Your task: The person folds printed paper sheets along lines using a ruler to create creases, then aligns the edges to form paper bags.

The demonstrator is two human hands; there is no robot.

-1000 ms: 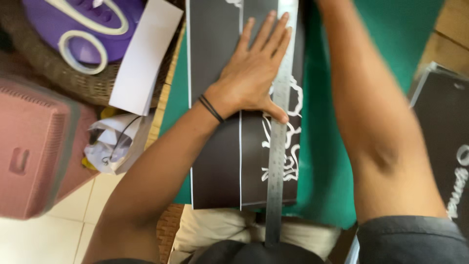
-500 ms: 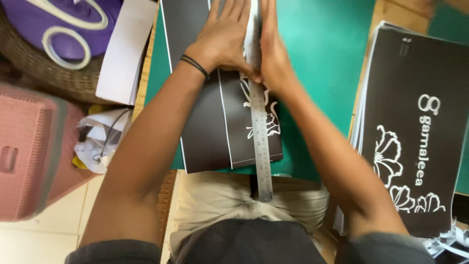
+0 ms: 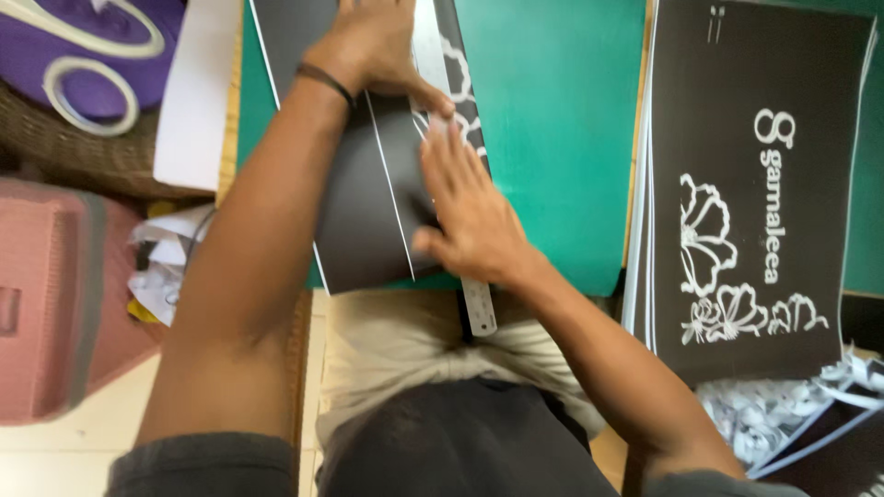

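Note:
A black printed sheet (image 3: pixel 364 212) with white lines and a white flower drawing lies on a green cutting mat (image 3: pixel 552 120). A metal ruler (image 3: pixel 479 308) runs down the sheet, its near end sticking out past the mat's front edge. My left hand (image 3: pixel 373 46), with a dark band on the wrist, presses flat on the sheet and the ruler's upper part. My right hand (image 3: pixel 465 212) lies flat with fingers together on the ruler and sheet lower down. Neither hand grips anything.
A stack of black printed sheets (image 3: pixel 755 175) with white flowers lies at the right. Paper offcuts (image 3: pixel 783 414) pile at the lower right. At the left are a woven basket (image 3: pixel 83 156) with scissors (image 3: pixel 83 64) on purple cloth, a white sheet (image 3: pixel 193 92), a pink crate (image 3: pixel 55 304) and crumpled paper (image 3: pixel 166 258).
The view has tilted toward me and to the right. My right hand slid down the ruler toward its near end, and my left hand stayed pressing near the top.

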